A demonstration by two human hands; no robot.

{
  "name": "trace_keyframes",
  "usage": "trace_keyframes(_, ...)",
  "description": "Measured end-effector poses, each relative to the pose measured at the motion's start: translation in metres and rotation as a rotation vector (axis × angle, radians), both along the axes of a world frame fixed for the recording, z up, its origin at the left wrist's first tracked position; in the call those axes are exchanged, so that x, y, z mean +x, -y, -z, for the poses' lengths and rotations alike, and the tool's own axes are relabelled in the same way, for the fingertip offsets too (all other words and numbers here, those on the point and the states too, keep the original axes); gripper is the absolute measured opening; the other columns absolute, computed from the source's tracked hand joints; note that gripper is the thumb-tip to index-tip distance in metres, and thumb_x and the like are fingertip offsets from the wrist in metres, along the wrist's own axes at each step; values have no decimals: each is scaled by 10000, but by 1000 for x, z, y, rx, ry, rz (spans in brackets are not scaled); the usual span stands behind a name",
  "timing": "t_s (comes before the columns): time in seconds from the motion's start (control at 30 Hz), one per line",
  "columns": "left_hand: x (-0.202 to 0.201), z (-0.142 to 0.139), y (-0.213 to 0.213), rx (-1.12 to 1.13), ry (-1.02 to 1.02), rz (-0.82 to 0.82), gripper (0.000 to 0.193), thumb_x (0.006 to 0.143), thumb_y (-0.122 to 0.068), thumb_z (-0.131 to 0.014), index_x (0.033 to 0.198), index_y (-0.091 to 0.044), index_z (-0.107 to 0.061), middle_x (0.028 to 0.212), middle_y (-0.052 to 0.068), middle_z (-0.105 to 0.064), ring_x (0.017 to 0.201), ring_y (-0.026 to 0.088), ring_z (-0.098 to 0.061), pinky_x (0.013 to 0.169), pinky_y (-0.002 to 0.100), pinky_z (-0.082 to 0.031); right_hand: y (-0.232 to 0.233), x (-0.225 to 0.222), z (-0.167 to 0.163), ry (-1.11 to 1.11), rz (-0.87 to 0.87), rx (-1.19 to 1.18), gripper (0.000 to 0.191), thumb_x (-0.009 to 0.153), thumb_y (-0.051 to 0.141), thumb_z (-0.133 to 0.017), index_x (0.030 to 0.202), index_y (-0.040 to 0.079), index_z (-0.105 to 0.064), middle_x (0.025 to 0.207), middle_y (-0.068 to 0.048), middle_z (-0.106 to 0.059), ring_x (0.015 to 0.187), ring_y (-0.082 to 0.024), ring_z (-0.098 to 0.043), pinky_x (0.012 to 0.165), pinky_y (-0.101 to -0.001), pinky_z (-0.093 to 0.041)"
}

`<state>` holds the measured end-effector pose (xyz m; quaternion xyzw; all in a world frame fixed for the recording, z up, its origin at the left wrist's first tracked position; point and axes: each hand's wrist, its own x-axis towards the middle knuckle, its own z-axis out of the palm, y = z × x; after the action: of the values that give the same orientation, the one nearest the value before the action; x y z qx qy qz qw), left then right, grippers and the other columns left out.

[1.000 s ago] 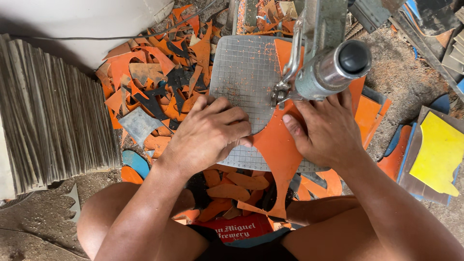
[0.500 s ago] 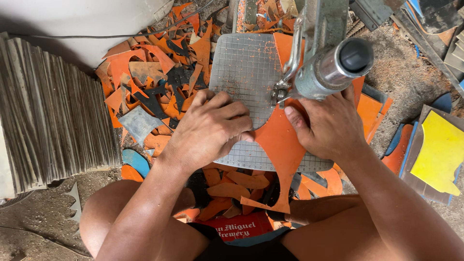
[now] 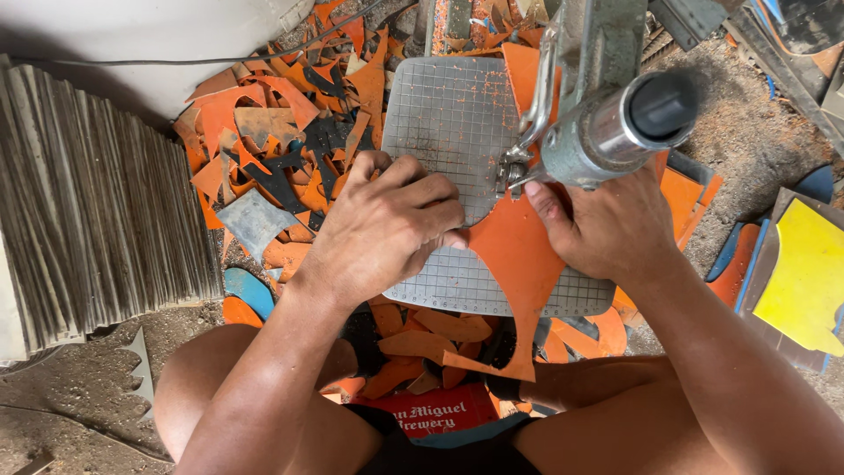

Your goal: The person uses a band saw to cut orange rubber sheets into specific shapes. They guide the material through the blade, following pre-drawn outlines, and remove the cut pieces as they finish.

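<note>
On the gridded saw table (image 3: 444, 114) between my knees lies an orange sheet (image 3: 514, 255), its narrow tail hanging off the near edge toward my lap. My left hand (image 3: 387, 224) rests palm down on the table with fingers curled, their tips pressing the sheet's left edge; it clasps nothing. My right hand (image 3: 602, 224) lies flat on the sheet's right part, thumb pointing at the blade, pinning it rather than gripping. Just above my thumb the saw's metal arm (image 3: 607, 123) reaches over the table. Orange and dark offcuts (image 3: 281, 149) litter the ground to the left, beside a stack of grey boards (image 3: 97, 193). A yellow piece (image 3: 804, 277) lies at far right.
</note>
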<state>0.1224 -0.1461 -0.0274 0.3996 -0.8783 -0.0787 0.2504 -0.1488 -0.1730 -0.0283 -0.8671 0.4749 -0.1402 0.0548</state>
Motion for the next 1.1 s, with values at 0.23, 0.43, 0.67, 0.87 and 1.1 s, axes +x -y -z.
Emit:
trace_keyframes(0.23, -1, 0, 6, 1, 9, 0, 148, 880, -339, -800, 889, -205, -737, 974, -101, -661, 944, 150, -573, 969, 415, -359, 6, -2, 3, 16, -7, -17, 103, 925, 191, -695, 943, 92, -713, 1000, -112, -693, 981, -336, -637, 914, -517, -449)
trace_keyframes(0.43, 0, 1, 11, -31, 4, 2, 165, 858, -329, -809, 912, -187, -747, 982, -87, -667, 958, 166, -576, 982, 414, -348, 7, -6, 7, 16, -9, -72, 143, 907, 187, -706, 1005, 87, -731, 1083, -118, -693, 1043, -347, -627, 929, -525, -444)
trace_keyframes(0.67, -3, -3, 17, -2, 20, -6, 155, 855, -330, -811, 902, -193, -754, 974, -96, -671, 945, 161, -571, 999, 437, -346, 13, -14, 16, 21, 10, -52, 141, 907, 187, -720, 1016, 100, -738, 1131, -107, -692, 1096, -354, -631, 944, -531, -469)
trace_keyframes(0.87, -2, -1, 24, -9, 21, -6, 153, 857, -333, -808, 905, -199, -754, 1000, -102, -677, 964, 163, -574, 986, 434, -345, 14, -17, 22, 29, 5, -121, 176, 911, 204, -737, 1064, 119, -741, 1140, -90, -694, 1109, -331, -639, 994, -558, -450)
trace_keyframes(1.1, 0, -4, 38, -29, 33, 33, 206, 838, -364, -809, 941, -191, -766, 1008, -90, -676, 988, 176, -565, 978, 455, -354, 5, -10, 17, 39, 80, -69, 228, 921, 167, -683, 1136, 104, -727, 1179, -130, -681, 1188, -365, -596, 1069, -575, -398)
